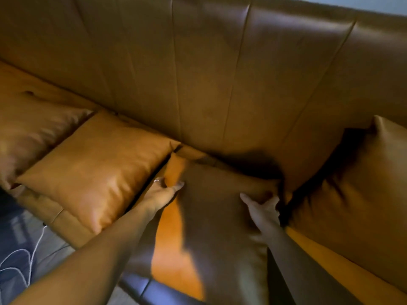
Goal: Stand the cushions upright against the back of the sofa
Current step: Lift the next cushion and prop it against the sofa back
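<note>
A tan leather cushion (pixel 215 227) lies flat on the sofa seat in the middle, partly in shadow. My left hand (pixel 163 192) grips its far left corner. My right hand (pixel 262 208) clutches its far right edge. To the left, a second cushion (pixel 99 170) lies flat on the seat, and a third cushion (pixel 33 128) lies beyond it at the left edge. At the right, another cushion (pixel 352 194) leans upright against the sofa back (pixel 209 73).
The sofa's front edge (pixel 66 225) runs along the lower left. Below it is grey floor with a thin white cord (pixel 28 260) lying in loops. A pale wall strip (pixel 374 3) shows above the sofa back at the top right.
</note>
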### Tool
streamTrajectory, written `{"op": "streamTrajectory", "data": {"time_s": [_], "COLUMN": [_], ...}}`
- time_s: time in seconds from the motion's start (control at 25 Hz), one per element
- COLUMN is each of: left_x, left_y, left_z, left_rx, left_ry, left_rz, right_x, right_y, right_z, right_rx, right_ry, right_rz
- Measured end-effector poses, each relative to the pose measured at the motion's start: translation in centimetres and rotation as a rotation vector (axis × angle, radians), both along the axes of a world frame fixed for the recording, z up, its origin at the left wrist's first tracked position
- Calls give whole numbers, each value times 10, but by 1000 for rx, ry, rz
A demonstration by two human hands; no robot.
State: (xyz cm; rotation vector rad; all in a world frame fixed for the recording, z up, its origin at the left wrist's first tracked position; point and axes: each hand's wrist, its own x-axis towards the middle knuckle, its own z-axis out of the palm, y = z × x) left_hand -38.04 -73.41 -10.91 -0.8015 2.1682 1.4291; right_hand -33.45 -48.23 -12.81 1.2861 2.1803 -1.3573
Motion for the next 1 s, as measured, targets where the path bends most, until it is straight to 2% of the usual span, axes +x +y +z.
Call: {"op": "streamTrajectory", "data": {"time_s": [0.08, 0.2, 0.4, 0.68, 0.92, 1.0], "left_x": [-4, -6, -33, -100, -119, -122], "left_y": [-2, 2, 13, 40, 65, 66], "left_z": [-6, 1, 47, 108, 108, 102], "left_rx": [17, 46, -13, 117, 375, 389], "left_ry": [0, -26, 71, 347, 275, 282], "left_rz": [58, 175, 167, 153, 168, 191], "right_x": [0, -2, -11, -44, -63, -68], "right_y": [5, 8, 14, 39, 50, 54], "right_z": [-2, 3, 36, 95, 97, 93], "right_rx": [-113, -152, -346, -273, -154, -132], "right_ry": [19, 25, 186, 499, 562, 588], "right_rz": [-74, -124, -298, -273, -204, -187]}}
